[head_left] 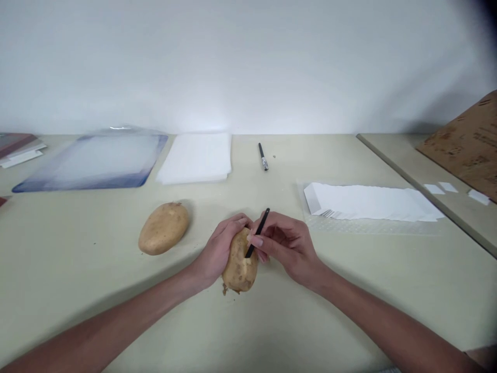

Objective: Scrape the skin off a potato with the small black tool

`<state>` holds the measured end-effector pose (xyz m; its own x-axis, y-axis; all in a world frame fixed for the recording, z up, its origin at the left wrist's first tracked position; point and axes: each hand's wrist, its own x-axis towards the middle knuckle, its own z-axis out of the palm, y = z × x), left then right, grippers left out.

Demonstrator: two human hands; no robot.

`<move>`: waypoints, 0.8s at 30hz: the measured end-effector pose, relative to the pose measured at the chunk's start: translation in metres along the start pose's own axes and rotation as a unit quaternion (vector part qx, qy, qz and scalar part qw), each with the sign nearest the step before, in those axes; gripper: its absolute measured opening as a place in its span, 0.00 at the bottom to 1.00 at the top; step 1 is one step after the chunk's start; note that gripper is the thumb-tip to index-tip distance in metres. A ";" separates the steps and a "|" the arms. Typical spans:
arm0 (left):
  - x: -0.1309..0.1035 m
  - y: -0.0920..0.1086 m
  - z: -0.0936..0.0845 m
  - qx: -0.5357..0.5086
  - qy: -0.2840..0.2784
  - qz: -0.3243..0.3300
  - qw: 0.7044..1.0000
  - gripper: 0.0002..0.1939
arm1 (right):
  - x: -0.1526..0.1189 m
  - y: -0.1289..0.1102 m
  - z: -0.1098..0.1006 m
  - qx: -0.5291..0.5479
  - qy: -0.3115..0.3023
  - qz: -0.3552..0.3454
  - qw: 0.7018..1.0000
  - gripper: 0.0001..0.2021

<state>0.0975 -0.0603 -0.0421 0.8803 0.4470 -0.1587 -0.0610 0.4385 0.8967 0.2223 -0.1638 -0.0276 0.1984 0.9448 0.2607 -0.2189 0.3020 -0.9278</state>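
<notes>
Near the middle of the table a potato [237, 269] stands tilted under both hands. My left hand [221, 248] is closed around its left side and top. Between the thumb and fingers of my right hand [291, 248] is a slim black tool [263, 221] with a small hole near its upper end. The tool's lower tip meets the potato at a pale patch where the skin is broken; its exact kind cannot be made out. Small brown crumbs [225, 290] lie at the potato's lower edge. A second, whole potato [163, 228] rests to the left, apart from my hands.
At the back are a blue-edged clear sleeve [83, 187], a stack of white paper [198, 158] and a black pen [263, 157]. White cards [368, 202] lie fanned on clear plastic at right. Beyond the table seam [419, 184] stands a brown cardboard box [466, 142].
</notes>
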 end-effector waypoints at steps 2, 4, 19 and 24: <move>0.000 0.000 0.000 0.001 0.004 0.003 1.000 0.16 | 0.000 0.000 0.001 -0.005 0.003 0.003 1.000 0.03; -0.001 0.001 0.000 0.002 0.005 0.003 1.000 0.15 | 0.000 -0.001 0.002 -0.012 0.000 0.011 1.000 0.03; 0.000 0.001 -0.002 0.012 0.021 0.000 1.000 0.15 | -0.001 -0.004 -0.003 -0.046 -0.038 0.008 0.998 0.06; 0.000 0.000 -0.003 0.020 0.029 -0.003 0.999 0.14 | -0.002 -0.004 -0.003 -0.058 -0.044 0.009 0.997 0.05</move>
<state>0.0962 -0.0577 -0.0431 0.8518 0.4894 -0.1869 -0.0355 0.4099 0.9114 0.2256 -0.1673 -0.0247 0.1089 0.9591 0.2613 -0.1088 0.2728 -0.9559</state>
